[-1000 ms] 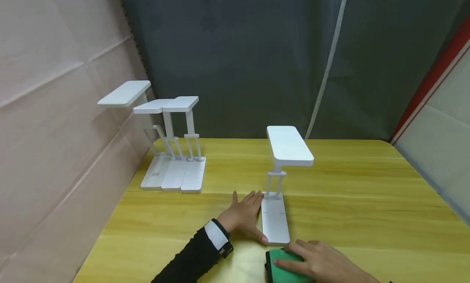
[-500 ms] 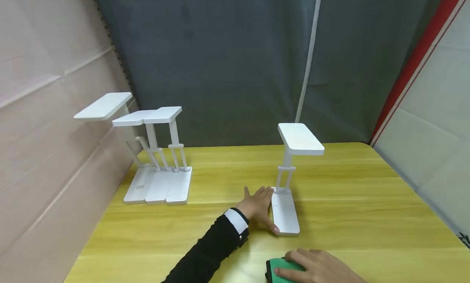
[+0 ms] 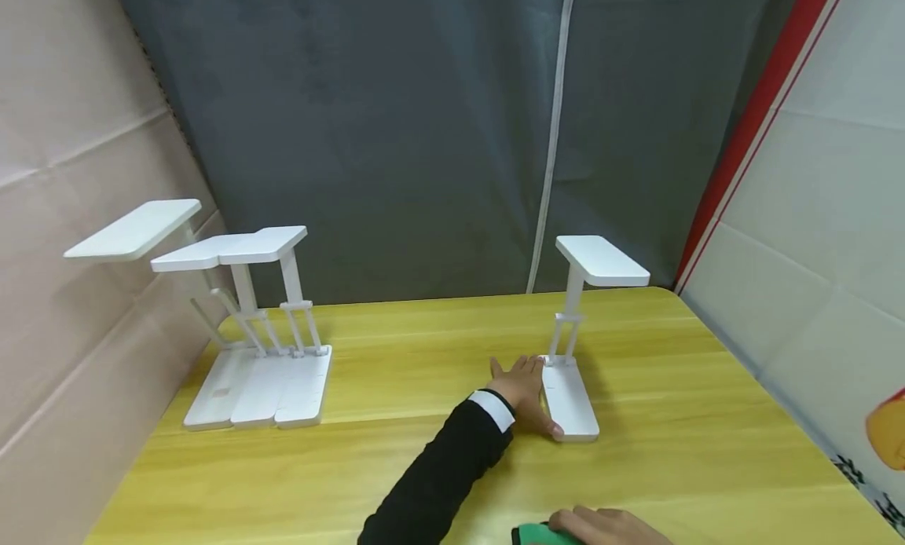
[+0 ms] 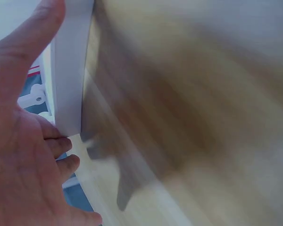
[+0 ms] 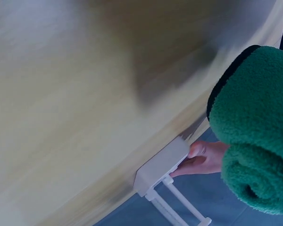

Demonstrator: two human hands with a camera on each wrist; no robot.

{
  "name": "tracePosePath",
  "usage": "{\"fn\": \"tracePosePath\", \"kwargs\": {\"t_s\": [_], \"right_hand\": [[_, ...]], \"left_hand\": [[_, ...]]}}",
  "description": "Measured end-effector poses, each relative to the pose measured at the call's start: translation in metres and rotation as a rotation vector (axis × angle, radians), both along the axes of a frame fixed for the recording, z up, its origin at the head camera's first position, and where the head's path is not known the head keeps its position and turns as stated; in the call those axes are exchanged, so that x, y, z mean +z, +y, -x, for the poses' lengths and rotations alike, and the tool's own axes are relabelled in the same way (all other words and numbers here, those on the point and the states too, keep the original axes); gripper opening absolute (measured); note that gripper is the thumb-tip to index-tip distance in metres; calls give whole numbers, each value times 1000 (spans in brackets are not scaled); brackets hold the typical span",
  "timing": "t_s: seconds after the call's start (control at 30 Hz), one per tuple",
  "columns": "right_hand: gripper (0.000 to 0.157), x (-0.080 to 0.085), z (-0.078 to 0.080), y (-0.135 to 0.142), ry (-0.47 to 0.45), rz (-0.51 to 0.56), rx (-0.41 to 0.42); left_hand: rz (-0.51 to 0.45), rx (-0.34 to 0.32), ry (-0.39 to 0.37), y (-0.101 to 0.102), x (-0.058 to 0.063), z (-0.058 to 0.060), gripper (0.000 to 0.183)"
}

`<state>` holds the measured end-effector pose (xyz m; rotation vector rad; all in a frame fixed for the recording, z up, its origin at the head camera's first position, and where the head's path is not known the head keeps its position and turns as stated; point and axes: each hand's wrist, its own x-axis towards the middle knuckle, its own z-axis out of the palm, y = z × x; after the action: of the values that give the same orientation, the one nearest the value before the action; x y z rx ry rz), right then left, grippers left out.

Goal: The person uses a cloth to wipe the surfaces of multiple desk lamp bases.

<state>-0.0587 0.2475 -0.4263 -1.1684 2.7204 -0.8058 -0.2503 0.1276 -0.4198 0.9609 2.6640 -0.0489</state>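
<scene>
One white lamp (image 3: pixel 571 400) stands on a table (image 3: pixel 410 349), an outspread left hand (image 3: pixel 522 392) touching its base; the right hand (image 3: pixel 606 527) grips rolled green cloth (image 5: pixel 254 101).

Three white stands (image 3: pixel 267 384) near the far left corner of a table (image 3: pixel 247 482)

The table has a yellow, wood-grained top with a rounded far right corner. Toward its far left corner, the stands' flat bases lie side by side, touching; each carries a flat top on a post with thin struts, the leftmost top sitting highest. Along the table's left side hangs a pale, creased sheet (image 3: pixel 64 97); behind its far edge, a dark grey curtain (image 3: pixel 353 137), with a slanting white strip (image 3: pixel 553 137) right of the table's middle. Beyond the table's right edge is a white panel (image 3: pixel 813 239) bordered by a red band (image 3: pixel 783 58), bearing dark lettering (image 3: pixel 848 470), too partial to read, and a cut-off yellow-orange print (image 3: pixel 888 431).
</scene>
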Motion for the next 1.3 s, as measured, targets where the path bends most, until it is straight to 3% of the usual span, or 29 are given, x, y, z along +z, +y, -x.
{"fn": "tracePosePath", "kwargs": {"t_s": [0.13, 0.5, 0.6, 0.7, 0.8, 0.87, 0.97, 1.07, 1.13, 1.23, 1.3], "right_hand": [[29, -2, -6, 3, -48, -43, -45], [30, 1, -14, 13, 18, -37, -44], [32, 3, -15, 14, 96, -55, -37], [36, 7, -14, 14, 191, -58, 4], [46, 11, -10, 15, 356, -91, 94], [54, 13, -8, 15, 490, -112, 137], [57, 14, -4, 14, 585, -100, 168], [59, 15, -1, 11, 600, -102, 169], [59, 17, 0, 9, 591, -117, 176], [61, 21, 2, 8, 592, -155, 168], [61, 22, 4, 7, 588, -165, 164]], "left_hand": [[4, 22, 11, 18, 1, -1, 115], [-39, 57, -20, 39, 4, 3, 117], [-50, 64, -30, 40, 2, 5, 118], [-67, 63, 13, 42, -3, 7, 116], [-97, 36, 80, 39, -3, 7, 109], [-121, -5, 107, 29, 5, 4, 102], [-147, -92, 124, -13, 22, -2, 86], [-203, -129, 96, -89, 37, -4, 71], [-241, -99, 67, -148, 40, -3, 61], [-292, 23, 44, -232, 38, 5, 50], [-291, 113, 75, -279, 31, 11, 49]]}}
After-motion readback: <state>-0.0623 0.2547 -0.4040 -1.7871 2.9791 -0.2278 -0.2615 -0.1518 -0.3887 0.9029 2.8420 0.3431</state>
